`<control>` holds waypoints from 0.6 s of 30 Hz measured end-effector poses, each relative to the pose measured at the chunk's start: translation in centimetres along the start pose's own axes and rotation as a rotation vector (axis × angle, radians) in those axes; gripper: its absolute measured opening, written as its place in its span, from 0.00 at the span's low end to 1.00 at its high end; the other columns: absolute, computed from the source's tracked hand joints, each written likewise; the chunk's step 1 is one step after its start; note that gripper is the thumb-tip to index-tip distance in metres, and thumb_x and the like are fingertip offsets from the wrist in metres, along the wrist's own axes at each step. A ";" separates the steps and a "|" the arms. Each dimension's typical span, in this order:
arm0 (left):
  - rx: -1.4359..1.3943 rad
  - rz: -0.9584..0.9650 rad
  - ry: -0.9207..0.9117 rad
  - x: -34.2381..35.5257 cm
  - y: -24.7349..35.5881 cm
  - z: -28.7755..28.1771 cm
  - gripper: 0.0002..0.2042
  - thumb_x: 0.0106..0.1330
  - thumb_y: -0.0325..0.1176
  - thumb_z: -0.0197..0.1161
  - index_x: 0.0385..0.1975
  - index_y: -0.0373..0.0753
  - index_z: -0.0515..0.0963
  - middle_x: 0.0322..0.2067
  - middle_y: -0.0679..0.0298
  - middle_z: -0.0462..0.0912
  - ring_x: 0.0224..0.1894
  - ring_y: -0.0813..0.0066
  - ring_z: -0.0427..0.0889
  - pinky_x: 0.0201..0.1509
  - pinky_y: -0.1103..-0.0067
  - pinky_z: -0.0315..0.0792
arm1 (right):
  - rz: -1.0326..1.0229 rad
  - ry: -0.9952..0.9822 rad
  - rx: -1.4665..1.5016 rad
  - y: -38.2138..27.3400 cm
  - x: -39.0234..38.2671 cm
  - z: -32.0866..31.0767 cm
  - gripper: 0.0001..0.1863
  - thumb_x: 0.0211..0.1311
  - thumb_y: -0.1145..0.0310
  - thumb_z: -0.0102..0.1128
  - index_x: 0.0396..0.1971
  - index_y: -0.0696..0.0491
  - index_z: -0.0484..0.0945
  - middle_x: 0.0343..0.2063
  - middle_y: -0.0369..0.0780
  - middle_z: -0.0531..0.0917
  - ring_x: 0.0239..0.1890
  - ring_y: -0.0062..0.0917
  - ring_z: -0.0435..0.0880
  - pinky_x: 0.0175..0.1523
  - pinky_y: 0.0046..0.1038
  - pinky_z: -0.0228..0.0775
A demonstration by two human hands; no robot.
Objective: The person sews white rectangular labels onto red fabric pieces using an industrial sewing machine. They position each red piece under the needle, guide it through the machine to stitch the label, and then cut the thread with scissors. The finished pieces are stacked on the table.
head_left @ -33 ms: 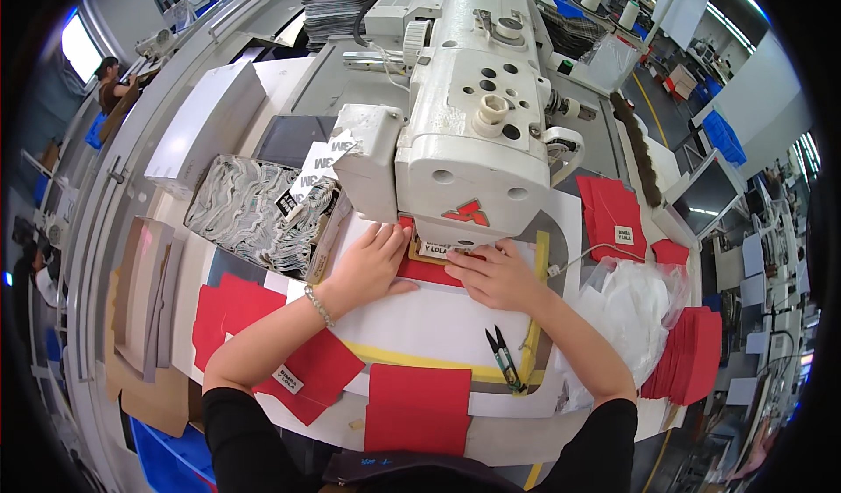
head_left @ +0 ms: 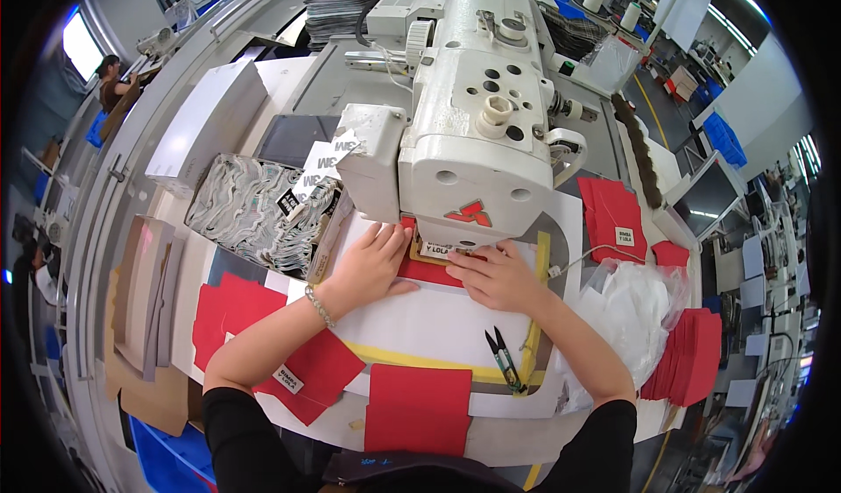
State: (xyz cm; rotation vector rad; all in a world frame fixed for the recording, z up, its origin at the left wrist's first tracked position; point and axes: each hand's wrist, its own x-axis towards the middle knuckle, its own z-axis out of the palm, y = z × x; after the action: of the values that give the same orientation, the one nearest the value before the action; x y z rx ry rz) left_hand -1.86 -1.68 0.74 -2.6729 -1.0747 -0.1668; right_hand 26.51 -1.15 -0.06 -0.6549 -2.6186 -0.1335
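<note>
Lying flat in the head view, the left hand [head_left: 375, 261] has its fingers side by side and its thumb held apart, fingertips at the left end of a red piece [head_left: 429, 271] on the surface [head_left: 517, 427] beneath the white machine head [head_left: 473, 177]. The right hand [head_left: 498, 276] bends its fingers over that piece's right end, touching a white label [head_left: 435, 250]; whether it pinches anything, I cannot tell. The machine head hides the far part of the red piece and cuts across the label, so any needle or foot is out of sight. The left forearm, wearing a bracelet [head_left: 319, 305], covers part of some red panels [head_left: 228, 318]. Snips [head_left: 502, 359] lie near the yellow tape [head_left: 412, 370], blades parted. A red panel [head_left: 418, 410] sits at the near edge, its lower end running behind a dark shape [head_left: 412, 468] cut off by the frame. Inside a carton, crowded pale strips [head_left: 263, 217] are hard to tell apart. Wrinkled clear plastic [head_left: 626, 305] partly covers a red stack [head_left: 688, 357].
</note>
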 end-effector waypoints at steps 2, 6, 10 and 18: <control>0.012 -0.003 0.051 -0.1 0.0 -0.4 0.36 0.60 0.61 0.58 0.48 0.25 0.76 0.50 0.53 0.75 0.57 0.61 0.71 0.66 0.68 0.60 | 0.012 0.003 0.021 0.0 0.0 0.1 0.19 0.52 0.67 0.65 0.47 0.45 0.82 0.55 0.29 0.80 0.47 0.25 0.76 0.52 0.34 0.62; -0.211 0.030 0.132 0.1 -0.5 -1.3 0.30 0.60 0.54 0.63 0.52 0.32 0.76 0.50 0.57 0.77 0.55 0.64 0.74 0.64 0.68 0.62 | 0.054 -0.013 0.050 -0.1 0.0 0.0 0.16 0.54 0.66 0.64 0.45 0.46 0.81 0.54 0.31 0.80 0.51 0.24 0.75 0.53 0.33 0.62; -0.256 0.184 0.156 0.5 -1.1 -0.9 0.25 0.61 0.48 0.64 0.54 0.38 0.76 0.50 0.63 0.79 0.54 0.68 0.75 0.63 0.68 0.63 | 0.098 -0.026 0.062 -0.4 0.4 -0.3 0.14 0.55 0.67 0.63 0.43 0.47 0.79 0.52 0.30 0.81 0.52 0.23 0.75 0.54 0.33 0.61; -0.446 0.114 0.046 1.7 -1.0 -0.2 0.19 0.63 0.42 0.63 0.54 0.47 0.78 0.49 0.68 0.81 0.54 0.70 0.76 0.58 0.67 0.64 | 0.147 -0.062 0.098 -0.3 0.4 -0.3 0.13 0.54 0.67 0.63 0.42 0.47 0.78 0.47 0.29 0.83 0.50 0.24 0.76 0.55 0.35 0.61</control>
State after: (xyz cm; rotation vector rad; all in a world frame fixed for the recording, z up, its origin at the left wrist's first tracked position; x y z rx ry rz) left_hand -1.31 0.12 1.42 -3.0931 -0.9582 -0.4964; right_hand 26.21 -1.33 0.40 -0.8259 -2.6051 0.0598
